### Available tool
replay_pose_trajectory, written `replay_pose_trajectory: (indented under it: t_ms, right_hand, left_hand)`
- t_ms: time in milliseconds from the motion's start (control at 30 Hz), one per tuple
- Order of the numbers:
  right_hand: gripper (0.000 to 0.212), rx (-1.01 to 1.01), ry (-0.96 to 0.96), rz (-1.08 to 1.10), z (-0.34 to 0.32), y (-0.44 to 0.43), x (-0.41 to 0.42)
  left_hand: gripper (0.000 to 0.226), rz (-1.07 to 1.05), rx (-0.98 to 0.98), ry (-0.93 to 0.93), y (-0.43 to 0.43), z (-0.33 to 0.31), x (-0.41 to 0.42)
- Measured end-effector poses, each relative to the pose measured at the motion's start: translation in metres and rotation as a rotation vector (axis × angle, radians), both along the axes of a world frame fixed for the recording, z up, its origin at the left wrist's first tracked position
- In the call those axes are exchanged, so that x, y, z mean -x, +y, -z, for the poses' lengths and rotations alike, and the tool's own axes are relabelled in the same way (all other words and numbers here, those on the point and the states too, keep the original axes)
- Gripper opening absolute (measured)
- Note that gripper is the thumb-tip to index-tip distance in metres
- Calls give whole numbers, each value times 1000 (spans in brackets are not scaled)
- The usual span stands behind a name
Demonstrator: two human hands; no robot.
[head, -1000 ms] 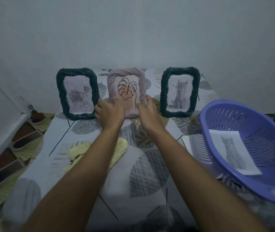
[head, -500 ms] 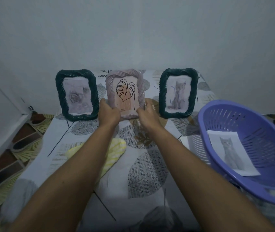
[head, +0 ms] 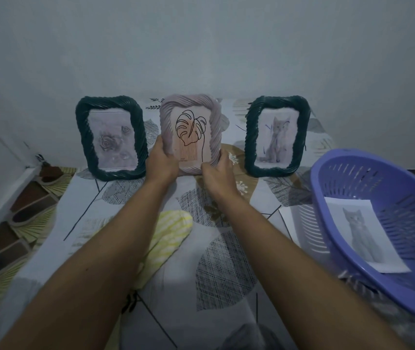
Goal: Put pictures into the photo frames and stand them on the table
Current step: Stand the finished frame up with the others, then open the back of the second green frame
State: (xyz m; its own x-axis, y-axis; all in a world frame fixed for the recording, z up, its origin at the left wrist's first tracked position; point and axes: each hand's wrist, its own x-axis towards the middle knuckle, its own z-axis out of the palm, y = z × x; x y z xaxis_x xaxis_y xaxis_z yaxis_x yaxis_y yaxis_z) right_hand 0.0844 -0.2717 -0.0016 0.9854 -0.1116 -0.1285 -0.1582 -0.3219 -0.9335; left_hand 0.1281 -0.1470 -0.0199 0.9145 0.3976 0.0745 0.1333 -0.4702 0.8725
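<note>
On the worktop [head: 186, 294], the green rose frame [head: 83, 137] stands upright, long axis vertical, facing us. Our left hand [head: 162, 161] and right hand [head: 218, 174] grip the pink leaf frame [head: 191, 105] by its lower corners, upright, picture toward us. The green cat frame [head: 251, 137] stands to its right, and a loose cat picture [head: 362, 238] lies in the purple basket [head: 347, 170].

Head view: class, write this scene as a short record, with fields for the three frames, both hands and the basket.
Left frame: green rose frame, standing on the table.
Middle frame: pink leaf frame, upright, held.
Right frame: green cat frame, standing.
Left hand: grips the pink leaf frame's lower left side.
Right hand: grips its lower right corner.
Basket: purple basket, at right, loose cat picture inside.
Other: yellow cloth under the left forearm.
</note>
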Motion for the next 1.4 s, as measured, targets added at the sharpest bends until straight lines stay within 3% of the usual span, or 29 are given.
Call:
replay_pose_trajectory:
  t_ms: [100, 300, 500, 633, 733, 833, 933, 1033, 1133, 1267, 1400]
  right_hand:
    - [78, -8, -2, 15, 4, 3, -1]
    - [87, -70, 33, -5, 3, -2, -3]
    - [67, -118, -32, -38, -27, -9, 19]
    - [68, -148, -82, -67, -38, -29, 27]
    - [70, -148, -116, -29, -47, -49, 30]
    - [64, -122, -153, 79, -59, -77, 25]
    - [60, -82, -170, 204, -71, -109, 13]
    - [66, 1, -160, 275, -79, -137, -1]
    - [78, 266, -109, 263, -82, -156, -16]
    - [76, 653, 92, 191, -80, -165, -33]
    - [67, 807, 253, 92, -76, -169, -40]
  left_hand:
    - [38, 8, -4, 20, -1, -3, 3]
    - [58, 21, 15, 104, -6, -7, 10]
    - [65, -56, -15, -69, -20, -12, 24]
    - [48, 75, -90, -273, -50, -26, 43]
    - [37, 199, -135, -312, -76, -37, 50]
    - [38, 296, -175, -277, -101, -46, 48]
    - [55, 390, -205, -117, -123, -49, 38]
    - [71, 443, -161, 35, -141, -49, 27]
    - [71, 400, -98, 132, -153, -46, 15]
    - [86, 356, -49, 189, -162, -43, 6]
    - [94, 396, -104, 213, -166, -39, 1]
